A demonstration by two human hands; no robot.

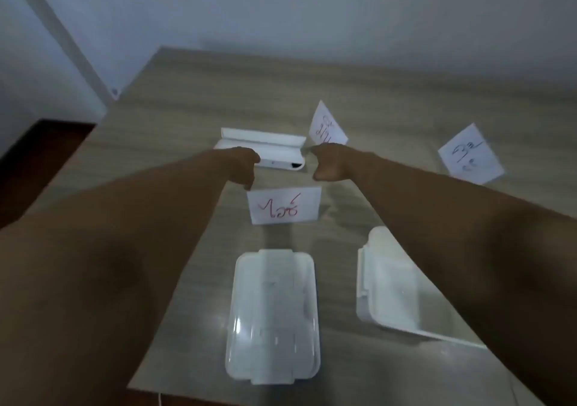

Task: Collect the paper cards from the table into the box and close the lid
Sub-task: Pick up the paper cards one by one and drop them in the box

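**deskwatcher:** Using the red-lettered card (284,205) as the anchor, going left to right. The left hand (242,164) is just up-left of it, fingers (249,183) curled downward, tips right at the card's top left corner. The right hand (327,163) is just up-right of it, also curled toward the top edge. Looks like a two-handed pinch on the top edge so the thin paper lifts without sliding, but that's my guess. I can't tell whether either hand actually has hold of it.

**paperclip_99:** Agreed, it's too blurry to call contact. What about the containers?

**deskwatcher:** Directly below the card, nearest the camera, is the clear lid (273,315), lying flat on the desk (187,99). Below-right of the card is the box (390,290), open, partly hidden by the right forearm. The part I can see looks empty, so no cards are in yet as far as I can tell.

**paperclip_99:** And above the card?

**deskwatcher:** A white stand-like thing (265,143), touching or right behind the left hand. Up-right of the card is a second card (326,126) with blue writing, and far right a third card (470,155), well apart. Both look tilted, though that could be blur. Having the lid off to one side makes sense, since it leaves the box open for dropping cards in.
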